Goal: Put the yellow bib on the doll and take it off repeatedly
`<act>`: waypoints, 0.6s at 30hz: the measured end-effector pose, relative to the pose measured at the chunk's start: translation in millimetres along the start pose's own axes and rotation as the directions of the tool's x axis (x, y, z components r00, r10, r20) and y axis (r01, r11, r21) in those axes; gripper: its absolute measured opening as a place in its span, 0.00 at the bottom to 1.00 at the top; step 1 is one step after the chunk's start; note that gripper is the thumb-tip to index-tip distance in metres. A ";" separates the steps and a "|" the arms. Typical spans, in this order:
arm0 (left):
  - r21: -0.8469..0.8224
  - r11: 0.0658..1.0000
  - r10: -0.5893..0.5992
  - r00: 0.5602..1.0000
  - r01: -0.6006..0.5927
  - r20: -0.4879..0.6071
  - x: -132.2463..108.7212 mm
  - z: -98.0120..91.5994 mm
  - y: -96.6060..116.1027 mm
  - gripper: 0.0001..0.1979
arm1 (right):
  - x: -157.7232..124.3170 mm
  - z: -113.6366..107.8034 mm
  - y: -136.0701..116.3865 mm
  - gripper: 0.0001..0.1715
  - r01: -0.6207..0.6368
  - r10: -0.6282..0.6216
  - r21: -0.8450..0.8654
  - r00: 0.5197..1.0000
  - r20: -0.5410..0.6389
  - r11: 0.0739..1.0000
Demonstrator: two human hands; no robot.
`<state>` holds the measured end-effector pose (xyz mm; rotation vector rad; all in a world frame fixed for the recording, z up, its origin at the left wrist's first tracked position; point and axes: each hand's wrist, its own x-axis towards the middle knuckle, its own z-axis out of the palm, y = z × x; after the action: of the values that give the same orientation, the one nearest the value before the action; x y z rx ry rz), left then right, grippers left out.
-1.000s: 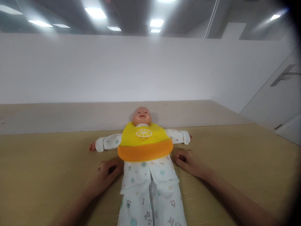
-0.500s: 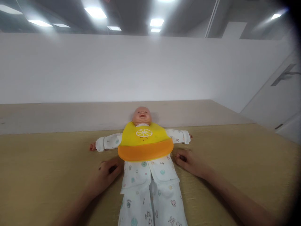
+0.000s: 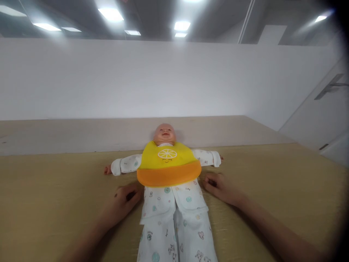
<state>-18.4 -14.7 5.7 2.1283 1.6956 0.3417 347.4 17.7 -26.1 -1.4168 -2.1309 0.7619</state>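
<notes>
Pale wall (image 3: 136, 80) and ceiling lights fill the upper half of my feed. Below them runs the wooden table (image 3: 54, 189), and the doll (image 3: 164, 134) lies on its back in the middle of it, head away from me, arms spread, legs running off the bottom edge. It wears printed pyjamas (image 3: 163, 203), and a yellow bib (image 3: 168, 163) with an orange pocket lies on its chest.

Over the last second almost nothing has changed: the doll lies in the same spot, the bib has not shifted, and both hands keep their places at its waist. I read this as a pause, with the hands settled rather than travelling.

On the doll's left as I see it, the left hand (image 3: 124, 202) rests low on the table, its curled fingertips against the hem of the pyjama top. Across from it, the right hand (image 3: 219, 187) mirrors that pose, knuckles up, fingers tucked in towards the doll's side just below the bib. Both forearms stretch flat along the table. Whether either hand pinches cloth or only rests beside it, I cannot tell.
</notes>
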 end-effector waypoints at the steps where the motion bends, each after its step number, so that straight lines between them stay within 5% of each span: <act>1: -0.009 1.000 0.010 1.000 -0.010 -0.004 0.4 0.3 -0.9 0.17 | 0.4 0.5 1.7 0.12 0.005 -0.005 0.002 1.000 0.000 1.000; 12: -0.155 0.988 -0.012 0.988 -0.012 -0.153 2.1 4.8 -14.2 0.16 | 1.4 -2.9 3.3 0.17 -0.015 0.022 0.139 0.999 -0.048 0.990; 18: -0.358 0.932 -0.212 0.889 0.059 -0.405 10.2 -11.8 -2.9 0.19 | 10.6 -15.9 -7.1 0.20 0.033 0.058 0.336 0.964 -0.259 0.941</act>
<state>-23.5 -2.4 14.4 1.7510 1.8458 1.0576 349.2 28.4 -8.8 -1.2684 -1.6947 0.8433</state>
